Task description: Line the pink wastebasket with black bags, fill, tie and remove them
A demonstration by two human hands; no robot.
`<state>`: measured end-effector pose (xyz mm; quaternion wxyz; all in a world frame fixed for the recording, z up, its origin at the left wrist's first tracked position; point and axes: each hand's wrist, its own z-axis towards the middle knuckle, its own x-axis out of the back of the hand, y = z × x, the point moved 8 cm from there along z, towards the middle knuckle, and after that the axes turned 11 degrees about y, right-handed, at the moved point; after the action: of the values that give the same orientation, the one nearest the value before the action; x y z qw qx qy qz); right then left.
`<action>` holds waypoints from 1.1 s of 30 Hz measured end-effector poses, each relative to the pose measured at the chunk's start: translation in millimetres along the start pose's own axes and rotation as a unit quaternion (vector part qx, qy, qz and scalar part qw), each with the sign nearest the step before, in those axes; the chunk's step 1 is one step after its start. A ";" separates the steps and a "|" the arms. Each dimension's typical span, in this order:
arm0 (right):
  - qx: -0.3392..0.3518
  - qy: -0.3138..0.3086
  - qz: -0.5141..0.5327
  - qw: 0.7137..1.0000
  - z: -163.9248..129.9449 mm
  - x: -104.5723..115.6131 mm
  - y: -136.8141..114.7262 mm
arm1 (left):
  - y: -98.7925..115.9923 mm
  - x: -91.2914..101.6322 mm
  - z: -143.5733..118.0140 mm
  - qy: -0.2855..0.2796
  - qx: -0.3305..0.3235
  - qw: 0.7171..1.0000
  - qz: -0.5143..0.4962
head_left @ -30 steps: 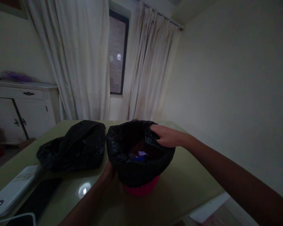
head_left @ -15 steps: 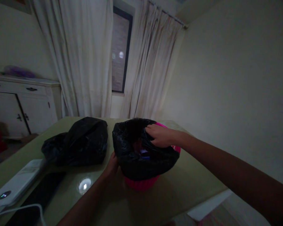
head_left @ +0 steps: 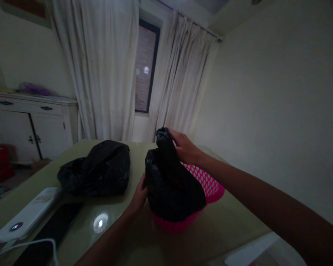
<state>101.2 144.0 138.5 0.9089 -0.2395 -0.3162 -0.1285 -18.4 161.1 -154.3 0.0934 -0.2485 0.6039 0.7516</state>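
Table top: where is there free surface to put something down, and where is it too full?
The table is bare right of the pink basket, under the right forearm, and along the near edge in front of the basket. A narrow strip lies between the second black bag and the gathered bag, which the right hand and left hand hold. The near left corner is crowded: white device, dark phone, cable.

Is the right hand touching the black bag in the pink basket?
Touching. The head view shows the right hand closed around the gathered top of the black bag, which sits in the pink basket.
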 end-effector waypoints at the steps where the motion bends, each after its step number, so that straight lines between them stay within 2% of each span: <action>1: -0.003 0.045 0.004 0.999 0.7 10.6 -0.3 | 3.9 1.6 0.0 0.012 -0.005 1.000 -0.005; 5: -0.033 0.200 -0.019 0.979 -11.2 60.6 7.9 | 25.4 12.4 7.3 0.082 -0.003 0.994 -0.071; 8: -0.059 0.269 -0.078 0.958 -31.1 100.3 17.1 | 48.5 24.0 15.8 0.142 -0.005 0.984 -0.106; 12: -0.065 0.324 -0.128 0.935 -67.8 147.3 27.7 | 85.8 38.5 19.6 0.181 -0.006 0.973 -0.144; 14: -0.052 0.299 -0.169 0.938 -85.4 161.1 32.4 | 106.1 44.5 18.7 0.196 -0.007 0.966 -0.169; 16: -0.022 0.248 -0.214 0.945 -101.6 170.3 36.2 | 132.1 43.6 20.0 0.192 -0.032 0.963 -0.186; 19: 0.014 0.169 -0.274 0.946 -124.3 183.0 44.3 | 182.6 25.3 28.5 0.156 -0.113 0.961 -0.197; 22: 0.023 0.092 -0.387 0.917 -143.5 191.5 57.2 | 233.2 -5.4 35.3 0.124 -0.175 0.959 -0.185; 25: 0.044 0.001 -0.487 0.872 -161.7 192.8 75.3 | 290.1 -37.0 14.8 0.102 -0.310 0.945 -0.038; 26: 0.048 -0.025 -0.498 0.865 -167.7 194.8 83.4 | 307.1 -50.2 0.8 0.075 -0.367 0.926 0.041; 27: 0.044 -0.047 -0.498 0.865 -173.3 199.3 92.5 | 322.4 -60.7 -16.7 0.058 -0.431 0.894 0.112; 30: -0.019 -0.094 -0.461 0.882 -182.9 224.4 120.4 | 346.0 -79.0 -59.8 0.050 -0.533 0.794 0.287; 32: -0.075 -0.088 -0.449 0.886 -177.0 242.2 122.6 | 351.9 -86.9 -77.6 0.043 -0.557 0.763 0.326; 33: -0.092 -0.068 -0.446 0.888 -169.0 245.9 113.1 | 353.0 -92.3 -84.6 0.036 -0.563 0.758 0.328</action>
<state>420.1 133.0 139.1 0.7059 -0.1643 -0.4374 -0.5324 -72.6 5.7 182.2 -0.3376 -0.0698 0.1191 0.9311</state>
